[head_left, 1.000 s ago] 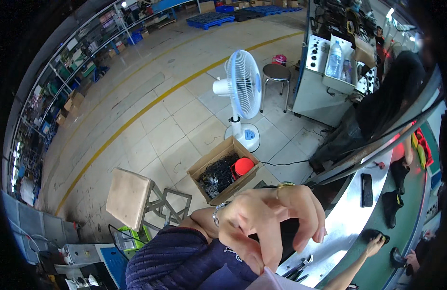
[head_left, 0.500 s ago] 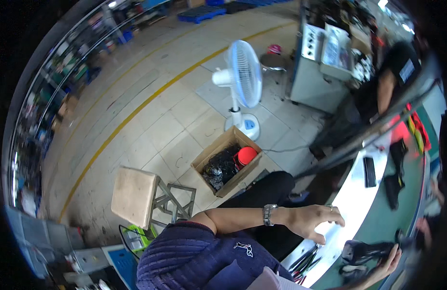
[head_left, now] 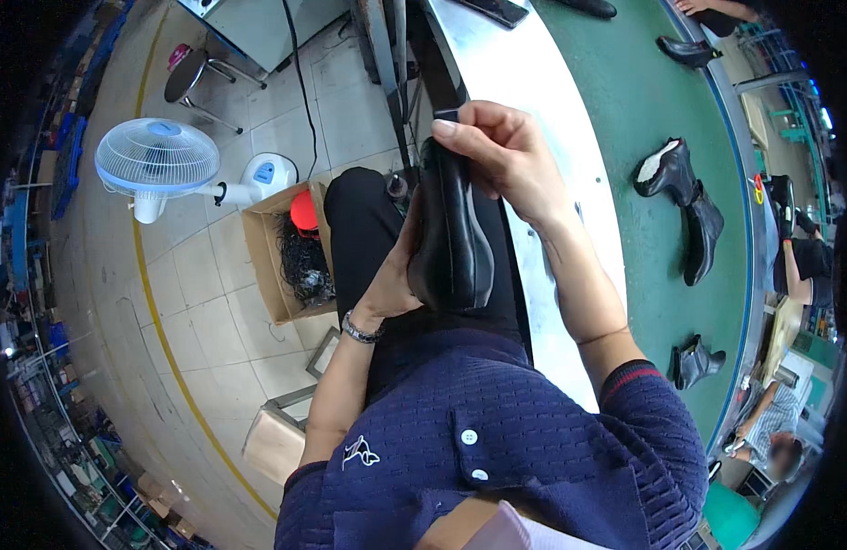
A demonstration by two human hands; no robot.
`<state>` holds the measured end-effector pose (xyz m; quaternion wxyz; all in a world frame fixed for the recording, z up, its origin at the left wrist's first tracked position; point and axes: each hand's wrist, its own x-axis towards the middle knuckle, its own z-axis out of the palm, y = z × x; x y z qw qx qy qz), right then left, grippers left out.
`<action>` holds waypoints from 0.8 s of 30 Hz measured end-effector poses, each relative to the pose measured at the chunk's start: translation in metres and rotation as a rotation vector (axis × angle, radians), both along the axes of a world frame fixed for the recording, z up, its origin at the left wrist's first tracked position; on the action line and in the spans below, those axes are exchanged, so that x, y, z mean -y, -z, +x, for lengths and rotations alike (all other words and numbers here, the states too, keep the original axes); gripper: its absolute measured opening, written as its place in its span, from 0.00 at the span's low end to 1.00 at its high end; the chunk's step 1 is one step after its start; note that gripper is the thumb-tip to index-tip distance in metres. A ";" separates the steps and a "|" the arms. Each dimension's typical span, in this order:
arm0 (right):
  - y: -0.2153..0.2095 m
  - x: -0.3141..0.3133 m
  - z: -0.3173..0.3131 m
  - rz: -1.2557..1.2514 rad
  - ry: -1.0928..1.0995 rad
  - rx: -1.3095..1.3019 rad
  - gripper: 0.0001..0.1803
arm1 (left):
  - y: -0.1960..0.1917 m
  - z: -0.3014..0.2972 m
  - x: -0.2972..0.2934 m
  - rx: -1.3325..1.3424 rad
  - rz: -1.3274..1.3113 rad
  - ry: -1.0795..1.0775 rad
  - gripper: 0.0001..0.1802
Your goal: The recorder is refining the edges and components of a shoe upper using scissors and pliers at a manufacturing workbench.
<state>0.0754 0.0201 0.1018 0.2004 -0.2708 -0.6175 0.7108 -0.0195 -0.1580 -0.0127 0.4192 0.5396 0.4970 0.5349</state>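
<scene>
A glossy black leather boot (head_left: 455, 243) is held up above my lap, its length running away from me. My left hand (head_left: 394, 280), with a metal watch at the wrist, wraps the near left side; part of its fingers is hidden behind the leather. At the far end, thumb and fingers of my right hand (head_left: 510, 160) pinch the boot's edge, next to a small dark tab. A seam runs down the side facing me.
To the right, a white ledge (head_left: 570, 302) borders a green belt (head_left: 616, 266) carrying several black boots (head_left: 704, 238). A phone (head_left: 498, 11) lies on the ledge. Left are a carton (head_left: 266, 266), a fan (head_left: 158, 156) and stools (head_left: 187, 78). People (head_left: 773, 417) work across the belt.
My left hand has left the white ledge and now grips the boot. My right hand has brought the boot from over the belt to above my lap. The whole view has turned.
</scene>
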 end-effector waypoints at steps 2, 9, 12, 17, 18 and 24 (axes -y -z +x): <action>0.007 0.003 -0.002 0.001 -0.002 0.029 0.17 | 0.007 0.002 0.006 0.055 -0.037 -0.008 0.68; 0.024 0.002 0.004 0.023 -0.085 0.042 0.15 | 0.024 0.002 0.016 0.176 -0.173 -0.015 0.68; 0.034 -0.002 0.013 -0.007 -0.059 0.020 0.16 | 0.026 0.000 0.016 0.112 -0.111 -0.010 0.69; 0.072 -0.016 0.058 0.181 0.069 0.222 0.19 | 0.033 -0.007 0.032 0.101 -0.249 -0.070 0.70; 0.084 -0.017 0.070 0.162 0.083 0.264 0.19 | 0.035 -0.010 0.039 0.033 -0.307 -0.107 0.70; 0.152 0.003 0.149 0.911 0.205 1.079 0.34 | 0.049 -0.049 0.084 0.538 -0.586 -0.387 0.44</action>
